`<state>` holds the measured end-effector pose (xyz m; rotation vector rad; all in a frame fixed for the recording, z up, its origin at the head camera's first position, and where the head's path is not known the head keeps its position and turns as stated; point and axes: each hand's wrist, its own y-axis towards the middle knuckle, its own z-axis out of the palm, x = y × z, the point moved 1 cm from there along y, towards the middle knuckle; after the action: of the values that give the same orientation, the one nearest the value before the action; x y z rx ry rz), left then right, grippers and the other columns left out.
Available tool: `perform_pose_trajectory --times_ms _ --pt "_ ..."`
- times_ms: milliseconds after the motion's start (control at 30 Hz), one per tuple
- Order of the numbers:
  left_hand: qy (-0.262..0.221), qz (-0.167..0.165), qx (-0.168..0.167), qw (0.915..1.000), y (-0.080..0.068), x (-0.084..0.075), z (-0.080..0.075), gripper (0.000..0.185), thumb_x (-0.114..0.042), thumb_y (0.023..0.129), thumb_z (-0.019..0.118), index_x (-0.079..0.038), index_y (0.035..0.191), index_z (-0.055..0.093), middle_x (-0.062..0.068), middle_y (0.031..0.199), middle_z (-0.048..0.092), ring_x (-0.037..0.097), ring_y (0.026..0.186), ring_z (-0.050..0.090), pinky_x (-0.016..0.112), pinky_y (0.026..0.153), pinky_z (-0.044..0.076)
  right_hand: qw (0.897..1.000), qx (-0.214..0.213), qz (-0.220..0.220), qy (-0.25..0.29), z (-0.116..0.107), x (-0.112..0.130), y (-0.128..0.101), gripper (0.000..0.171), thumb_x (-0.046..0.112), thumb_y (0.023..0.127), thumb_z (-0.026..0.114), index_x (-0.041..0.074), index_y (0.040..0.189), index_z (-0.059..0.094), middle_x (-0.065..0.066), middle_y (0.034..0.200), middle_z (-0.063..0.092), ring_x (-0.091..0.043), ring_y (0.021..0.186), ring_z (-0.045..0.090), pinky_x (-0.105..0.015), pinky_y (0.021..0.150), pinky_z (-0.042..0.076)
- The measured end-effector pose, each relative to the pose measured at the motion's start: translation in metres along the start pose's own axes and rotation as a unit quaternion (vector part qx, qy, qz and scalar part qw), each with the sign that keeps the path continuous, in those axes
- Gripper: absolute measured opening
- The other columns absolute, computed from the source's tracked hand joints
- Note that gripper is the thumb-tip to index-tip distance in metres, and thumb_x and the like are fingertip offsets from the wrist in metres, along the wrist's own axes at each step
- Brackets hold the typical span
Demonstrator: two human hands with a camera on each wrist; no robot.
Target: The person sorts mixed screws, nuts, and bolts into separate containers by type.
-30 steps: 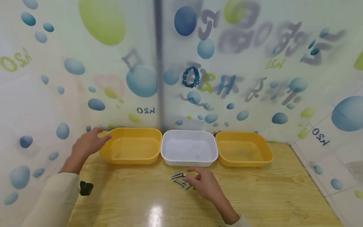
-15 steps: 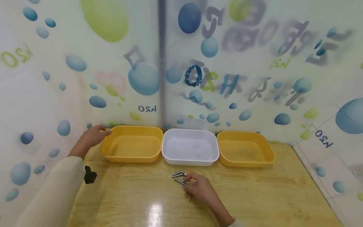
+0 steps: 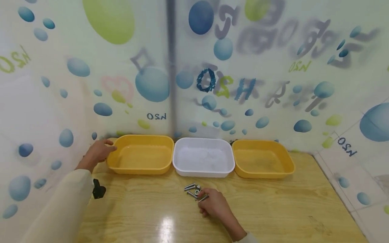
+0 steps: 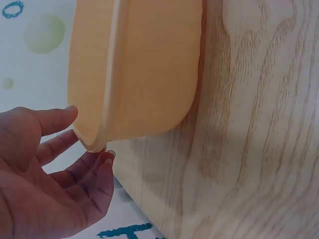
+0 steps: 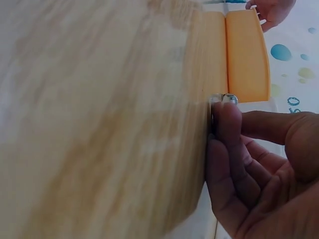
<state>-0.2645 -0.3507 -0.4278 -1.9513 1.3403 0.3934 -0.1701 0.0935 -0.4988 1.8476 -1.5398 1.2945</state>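
Note:
My right hand (image 3: 215, 204) is low over the table at a small pile of metal hardware, its fingers curled in and pinching a bolt (image 3: 203, 198). Beside the fingertips lie several more bolts (image 3: 189, 186) and a nut (image 3: 197, 192). In the right wrist view, shiny round metal (image 5: 230, 98) shows at the fingertips, and the fingers hide the rest. At the far left, my left hand (image 3: 98, 152) rests loosely at the corner of the left yellow tray (image 3: 139, 170). The left wrist view has its thumb (image 4: 65, 117) and relaxed fingers close about the tray's rim (image 4: 107, 94).
A white tray (image 3: 203, 173) stands in the middle of the row, and another yellow tray (image 3: 262, 175) is on its right. Behind them rises a patterned wall covering (image 3: 194, 60). A black object (image 3: 98, 189) shows by the left sleeve (image 3: 67, 199).
My right hand has come down and slightly back at the pile, its fingers closing around a bolt. The left hand stays at the yellow tray's corner, with a slight shift.

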Motion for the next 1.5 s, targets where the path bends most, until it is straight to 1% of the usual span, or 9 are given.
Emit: perform_pose_trajectory --times_ms 167,333,433,567,700,867,1200,1367,1500 --pt "-0.044 -0.016 -0.007 0.9989 0.004 0.003 0.005 0.055 -0.024 0.1 0.051 0.006 0.143 0.034 0.03 0.134 0.042 0.03 0.098 0.053 0.025 0.072 0.052 0.999 -0.006 -0.002 -0.049 -0.003 0.002 0.002 0.013 -0.002 0.076 0.065 0.008 0.086 0.065 0.0 0.053 0.062 -0.006 0.039 0.056 -0.025 0.04 0.048" --pt "-0.078 -0.035 -0.012 0.9963 0.006 0.003 0.007 0.051 -0.02 0.1 0.049 0.003 0.143 0.034 0.027 0.128 0.044 0.024 0.084 0.052 0.024 0.067 0.05 0.997 -0.01 -0.002 -0.083 -0.005 0.004 0.002 0.011 0.0 0.077 0.064 0.009 0.083 0.064 0.003 0.051 0.06 -0.004 0.037 0.054 -0.022 0.039 0.045" --pt "-0.088 -0.032 -0.012 0.9955 0.009 0.003 0.006 0.051 -0.02 0.099 0.047 0.002 0.143 0.033 0.025 0.124 0.045 0.023 0.078 0.051 0.026 0.064 0.048 0.996 -0.014 -0.003 -0.087 -0.005 0.005 0.002 0.012 0.0 0.076 0.064 0.01 0.081 0.063 0.004 0.05 0.059 -0.004 0.037 0.054 -0.022 0.039 0.044" --pt "-0.106 -0.031 -0.007 0.9939 0.013 0.005 0.005 0.052 -0.021 0.098 0.044 0.001 0.144 0.031 0.024 0.125 0.044 0.025 0.084 0.05 0.028 0.066 0.048 0.996 -0.017 -0.005 -0.088 -0.004 0.006 0.002 0.012 0.0 0.076 0.063 0.01 0.08 0.063 0.005 0.05 0.06 -0.005 0.037 0.054 -0.022 0.04 0.044" --pt "-0.137 -0.047 -0.005 0.9895 0.019 0.008 0.006 0.053 -0.025 0.1 0.043 -0.004 0.146 0.028 0.024 0.132 0.041 0.028 0.096 0.048 0.028 0.072 0.048 0.996 -0.018 -0.003 -0.085 -0.003 0.007 0.002 0.012 0.0 0.076 0.063 0.011 0.08 0.063 0.004 0.05 0.06 -0.006 0.037 0.055 -0.022 0.039 0.044" --pt "-0.171 -0.053 -0.008 0.9839 0.024 0.013 0.007 0.05 -0.025 0.101 0.042 -0.007 0.145 0.028 0.023 0.132 0.04 0.027 0.092 0.05 0.028 0.071 0.049 0.997 -0.014 0.001 -0.077 -0.002 0.008 0.002 0.012 -0.001 0.076 0.064 0.011 0.079 0.063 0.003 0.05 0.06 -0.005 0.037 0.055 -0.023 0.039 0.046" --pt "-0.203 -0.055 -0.01 0.9775 0.009 0.009 0.005 0.043 -0.021 0.101 0.041 -0.004 0.14 0.032 0.022 0.132 0.04 0.026 0.092 0.051 0.029 0.071 0.051 0.996 0.001 0.009 -0.085 -0.002 0.012 0.002 0.01 0.0 0.08 0.064 0.01 0.08 0.064 0.001 0.052 0.06 -0.006 0.038 0.055 -0.022 0.039 0.045" --pt "-0.204 -0.055 -0.013 0.9774 0.01 0.009 0.007 0.043 -0.02 0.101 0.041 -0.004 0.14 0.033 0.021 0.132 0.042 0.023 0.09 0.052 0.029 0.07 0.051 0.996 -0.002 0.017 -0.087 -0.001 0.013 0.001 0.007 0.001 0.083 0.064 0.008 0.082 0.065 0.0 0.053 0.06 -0.007 0.038 0.055 -0.02 0.038 0.042" --pt "-0.209 -0.058 -0.016 0.9761 0.013 0.011 0.01 0.045 -0.021 0.101 0.04 -0.003 0.141 0.032 0.022 0.136 0.039 0.027 0.099 0.048 0.029 0.072 0.05 0.997 -0.008 0.006 -0.072 0.0 0.015 0.0 0.006 0.003 0.086 0.062 0.008 0.082 0.064 -0.001 0.053 0.06 -0.008 0.037 0.055 -0.021 0.038 0.042"
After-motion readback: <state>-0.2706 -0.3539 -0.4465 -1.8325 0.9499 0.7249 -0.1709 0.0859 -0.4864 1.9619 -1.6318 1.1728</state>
